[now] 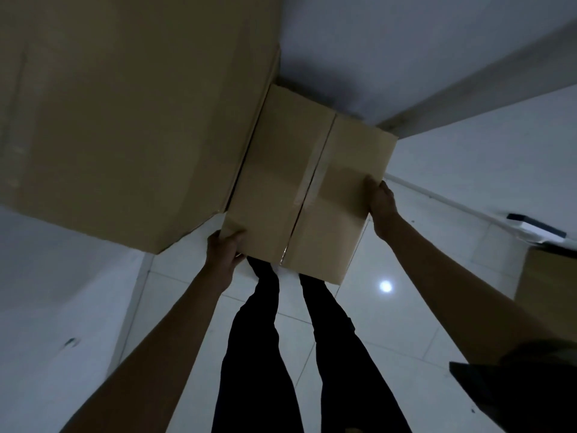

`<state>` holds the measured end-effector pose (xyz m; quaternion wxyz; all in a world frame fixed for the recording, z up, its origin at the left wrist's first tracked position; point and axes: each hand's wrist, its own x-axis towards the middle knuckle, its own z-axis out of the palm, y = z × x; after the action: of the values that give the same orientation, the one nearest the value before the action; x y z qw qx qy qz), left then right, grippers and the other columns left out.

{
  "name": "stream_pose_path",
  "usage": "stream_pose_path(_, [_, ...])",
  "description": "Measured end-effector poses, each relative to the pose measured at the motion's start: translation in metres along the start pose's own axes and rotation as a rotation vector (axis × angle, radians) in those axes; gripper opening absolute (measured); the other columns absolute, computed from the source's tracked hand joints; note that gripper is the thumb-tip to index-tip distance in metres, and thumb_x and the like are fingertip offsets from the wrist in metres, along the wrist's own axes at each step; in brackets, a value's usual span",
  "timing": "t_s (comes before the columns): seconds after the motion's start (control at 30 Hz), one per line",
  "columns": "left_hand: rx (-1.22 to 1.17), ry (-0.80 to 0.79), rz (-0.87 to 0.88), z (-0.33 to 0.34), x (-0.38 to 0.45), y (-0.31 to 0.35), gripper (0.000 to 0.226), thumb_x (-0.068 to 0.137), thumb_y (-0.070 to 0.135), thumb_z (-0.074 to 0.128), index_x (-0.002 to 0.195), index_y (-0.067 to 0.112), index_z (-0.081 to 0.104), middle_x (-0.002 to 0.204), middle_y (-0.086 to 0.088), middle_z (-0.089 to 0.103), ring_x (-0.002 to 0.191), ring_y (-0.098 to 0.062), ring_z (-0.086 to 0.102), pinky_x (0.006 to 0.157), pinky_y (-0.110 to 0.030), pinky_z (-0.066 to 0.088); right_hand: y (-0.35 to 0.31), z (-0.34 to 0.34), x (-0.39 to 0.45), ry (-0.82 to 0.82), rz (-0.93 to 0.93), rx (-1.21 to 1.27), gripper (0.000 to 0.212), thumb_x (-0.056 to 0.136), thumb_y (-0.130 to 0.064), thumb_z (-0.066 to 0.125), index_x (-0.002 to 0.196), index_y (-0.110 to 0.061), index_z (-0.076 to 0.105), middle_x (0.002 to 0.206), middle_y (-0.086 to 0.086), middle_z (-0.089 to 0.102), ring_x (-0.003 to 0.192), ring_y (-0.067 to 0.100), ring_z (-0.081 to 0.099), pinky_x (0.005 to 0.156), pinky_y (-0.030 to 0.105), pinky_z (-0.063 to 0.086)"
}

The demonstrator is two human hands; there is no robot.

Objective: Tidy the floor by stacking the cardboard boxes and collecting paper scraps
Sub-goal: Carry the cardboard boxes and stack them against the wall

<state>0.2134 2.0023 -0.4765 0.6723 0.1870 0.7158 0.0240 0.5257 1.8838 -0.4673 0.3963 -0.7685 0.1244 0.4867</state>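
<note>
A taped brown cardboard box (312, 182) hangs above the floor in front of my legs, its far end in the wall corner. My left hand (223, 250) grips its near left corner, thumb on top. My right hand (382, 198) holds the right edge, fingers curled over it. A much larger cardboard box (131, 114) stands to the left, touching the held box along its side. No paper scraps are in view.
White tiled floor (390, 323) lies below with a lamp's reflection. White walls close in on the left and at the back. At the right edge stands another cardboard box (546, 282), with a dark-and-white flat object (535, 228) beyond it.
</note>
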Motion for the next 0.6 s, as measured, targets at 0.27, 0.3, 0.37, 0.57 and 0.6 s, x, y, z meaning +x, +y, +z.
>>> stream_pose_path(0.27, [-0.119,0.043,-0.161,0.01,-0.008,-0.002,0.071,0.08,0.023,0.079,0.135,0.0,0.041,0.128,-0.02,0.055,0.09,-0.029,0.066,0.062,-0.041,0.062,0.019,0.001,-0.03,-0.03,0.381,0.096,0.094,0.081,-0.085,0.037,0.146,-0.017,0.042,0.137,0.009,0.051,0.121,0.032,0.05,0.106,0.058,0.039])
stream_pose_path(0.3, [-0.111,0.051,-0.144,0.012,-0.009,-0.002,0.069,0.082,0.024,0.078,0.135,-0.002,0.042,0.13,-0.021,0.054,0.089,-0.028,0.066,0.059,-0.039,0.062,0.028,0.003,-0.035,-0.034,0.437,0.11,0.105,0.074,-0.091,0.036,0.147,-0.016,0.04,0.142,0.012,0.048,0.126,0.035,0.048,0.106,0.062,0.037])
stream_pose_path(0.37, [-0.098,0.072,-0.116,0.014,-0.009,-0.001,0.073,0.082,0.025,0.078,0.138,-0.002,0.04,0.136,-0.021,0.051,0.093,-0.029,0.064,0.055,-0.036,0.061,0.044,0.006,-0.047,-0.035,0.54,0.149,0.125,0.06,-0.1,0.037,0.152,-0.016,0.034,0.149,0.016,0.042,0.135,0.041,0.041,0.106,0.07,0.031])
stream_pose_path(0.57, [-0.063,0.051,-0.107,0.013,-0.01,0.001,0.074,0.083,0.028,0.076,0.14,-0.001,0.039,0.136,-0.02,0.05,0.09,-0.026,0.065,0.058,-0.034,0.061,0.056,0.008,-0.058,-0.041,0.748,0.221,0.131,0.054,-0.104,0.026,0.15,-0.015,0.035,0.149,0.02,0.04,0.136,0.048,0.037,0.101,0.075,0.028])
stream_pose_path(0.6, [-0.064,0.047,-0.101,0.012,-0.01,0.001,0.074,0.083,0.028,0.077,0.14,0.0,0.039,0.136,-0.02,0.05,0.09,-0.026,0.065,0.058,-0.035,0.061,0.059,0.007,-0.057,-0.048,0.807,0.24,0.128,0.056,-0.104,0.025,0.146,-0.013,0.038,0.147,0.022,0.042,0.133,0.05,0.039,0.099,0.075,0.03])
